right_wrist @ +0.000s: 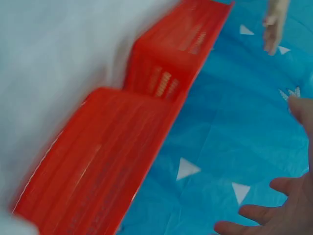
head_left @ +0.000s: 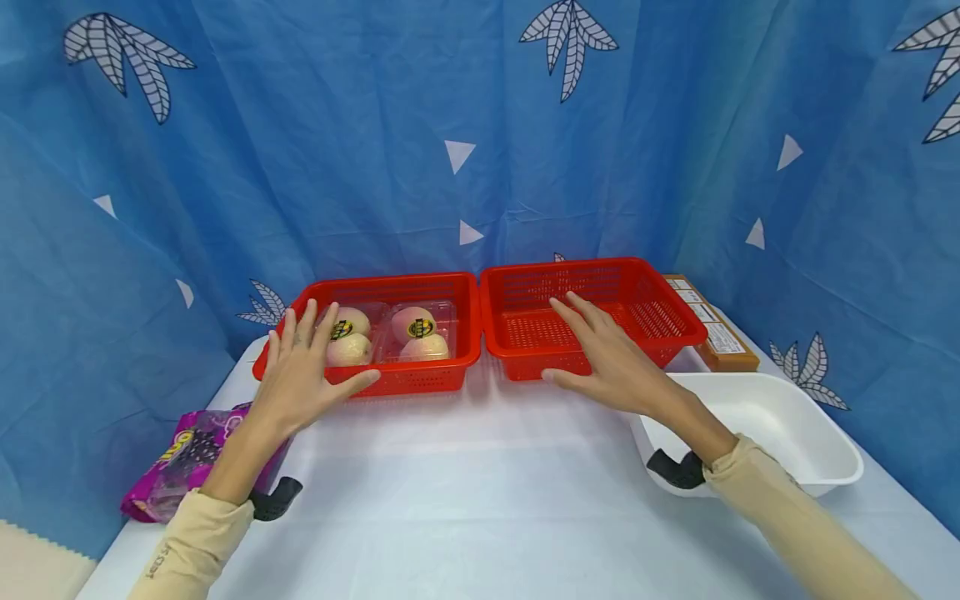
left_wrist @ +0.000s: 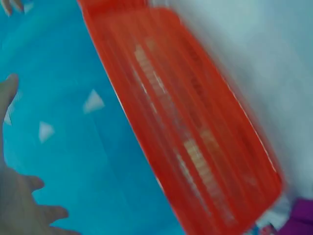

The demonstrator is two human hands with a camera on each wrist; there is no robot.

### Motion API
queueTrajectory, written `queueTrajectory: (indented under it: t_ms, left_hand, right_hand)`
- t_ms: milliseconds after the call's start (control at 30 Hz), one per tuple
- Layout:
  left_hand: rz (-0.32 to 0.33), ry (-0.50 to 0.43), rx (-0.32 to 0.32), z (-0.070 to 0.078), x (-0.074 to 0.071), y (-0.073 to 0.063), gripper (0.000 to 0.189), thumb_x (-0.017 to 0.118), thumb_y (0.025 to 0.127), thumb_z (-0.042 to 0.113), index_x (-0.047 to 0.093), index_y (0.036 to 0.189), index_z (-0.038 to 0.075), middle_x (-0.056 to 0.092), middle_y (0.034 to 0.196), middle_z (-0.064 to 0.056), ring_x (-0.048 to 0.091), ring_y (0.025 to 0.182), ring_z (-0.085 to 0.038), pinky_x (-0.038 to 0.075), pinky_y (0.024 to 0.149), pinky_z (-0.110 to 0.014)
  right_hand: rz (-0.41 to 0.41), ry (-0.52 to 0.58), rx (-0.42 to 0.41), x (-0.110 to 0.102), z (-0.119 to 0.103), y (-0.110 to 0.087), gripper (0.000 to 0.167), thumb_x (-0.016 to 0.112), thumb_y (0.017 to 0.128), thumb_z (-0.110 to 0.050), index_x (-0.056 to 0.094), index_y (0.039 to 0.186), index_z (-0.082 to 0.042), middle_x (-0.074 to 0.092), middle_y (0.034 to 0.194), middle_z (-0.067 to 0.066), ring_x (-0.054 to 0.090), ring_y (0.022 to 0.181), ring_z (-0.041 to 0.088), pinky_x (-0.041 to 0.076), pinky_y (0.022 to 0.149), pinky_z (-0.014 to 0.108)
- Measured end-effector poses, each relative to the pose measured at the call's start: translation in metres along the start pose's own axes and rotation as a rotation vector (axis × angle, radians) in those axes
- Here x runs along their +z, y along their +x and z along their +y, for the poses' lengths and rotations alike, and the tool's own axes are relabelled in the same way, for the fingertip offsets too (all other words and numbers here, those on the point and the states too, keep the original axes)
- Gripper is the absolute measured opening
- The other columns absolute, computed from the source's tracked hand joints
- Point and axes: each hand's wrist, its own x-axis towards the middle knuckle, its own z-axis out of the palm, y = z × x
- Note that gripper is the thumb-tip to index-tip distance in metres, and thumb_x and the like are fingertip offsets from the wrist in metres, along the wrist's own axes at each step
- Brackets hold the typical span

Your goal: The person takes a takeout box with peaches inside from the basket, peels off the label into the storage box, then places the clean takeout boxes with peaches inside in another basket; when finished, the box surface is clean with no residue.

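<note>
Fingers spread, my left hand [head_left: 298,379] hovers before the left red basket [head_left: 420,382], holding nothing. Two clear plastic packs of peaches [head_left: 414,325] sit inside that basket, partly behind the hand. My right hand [head_left: 611,354], also with spread fingers and nothing held, is in front of the right red basket [head_left: 525,367], whose visible inside shows no contents. In the left wrist view the left hand [left_wrist: 24,205] appears at the left edge, apart from the basket. The right wrist view has the right hand [right_wrist: 288,205] at the lower right, touching nothing.
A purple printed bag [head_left: 176,462] lies at the table's left side, partly behind the left forearm. At the right stands a white tub [head_left: 780,425], partly covered by the right arm. A brown labelled box [head_left: 720,333] lies behind it. Blue curtain [head_left: 360,150] hangs behind everything.
</note>
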Motion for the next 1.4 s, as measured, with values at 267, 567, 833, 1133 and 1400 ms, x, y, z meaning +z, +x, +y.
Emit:
queueTrajectory:
  t_ms: [267,567,833,1133,1400]
  left_hand:
    - [-0.211,-0.156,-0.264,-0.069,0.007,0.007,0.115,0.059,0.081,0.065,-0.007,0.153,0.005,-0.007,0.153,-0.034,-0.007,0.136,-0.059,0.007,0.099,-0.079]
    - [-0.285,-0.188,-0.382,-0.09,0.02,0.015,0.122,0.058,0.079,0.07,-0.01,0.15,-0.003,-0.013,0.15,-0.037,-0.007,0.135,-0.061,0.018,0.094,-0.08]
    - [-0.313,-0.195,-0.461,-0.088,0.018,0.012,0.127,0.057,0.077,0.073,-0.009,0.147,-0.011,-0.001,0.146,-0.041,0.013,0.128,-0.061,0.036,0.09,-0.073]
    - [-0.292,-0.22,-0.495,-0.087,0.02,0.01,0.126,0.058,0.076,0.073,-0.004,0.148,-0.01,0.008,0.144,-0.04,0.02,0.125,-0.059,0.042,0.087,-0.069]
    - [-0.271,-0.258,-0.53,-0.087,0.02,0.006,0.125,0.058,0.076,0.073,-0.004,0.15,-0.005,0.007,0.144,-0.04,0.024,0.123,-0.059,0.042,0.088,-0.068]
  right_hand:
    - [-0.13,0.249,0.072,0.025,-0.026,0.07,0.086,0.065,0.087,-0.046,0.018,0.154,-0.021,0.029,0.153,0.009,0.038,0.134,0.03,0.045,0.098,0.055]
    - [-0.256,0.345,0.107,0.07,-0.054,0.138,0.072,0.06,0.093,-0.036,0.027,0.15,-0.007,0.044,0.145,0.015,0.047,0.128,0.03,0.045,0.101,0.045]
    - [-0.361,0.376,0.333,0.106,-0.072,0.171,0.079,0.06,0.091,-0.039,0.022,0.15,-0.002,0.04,0.147,0.013,0.044,0.129,0.029,0.04,0.105,0.048]
    - [-0.523,0.32,0.544,0.127,-0.084,0.18,0.094,0.064,0.089,-0.037,0.004,0.154,-0.007,0.042,0.139,0.013,0.041,0.124,0.028,0.038,0.106,0.047]
    - [-0.249,0.667,0.55,0.123,-0.075,0.183,0.086,0.065,0.089,-0.015,0.007,0.15,0.003,0.045,0.133,0.019,0.052,0.091,0.02,0.05,0.077,0.025]
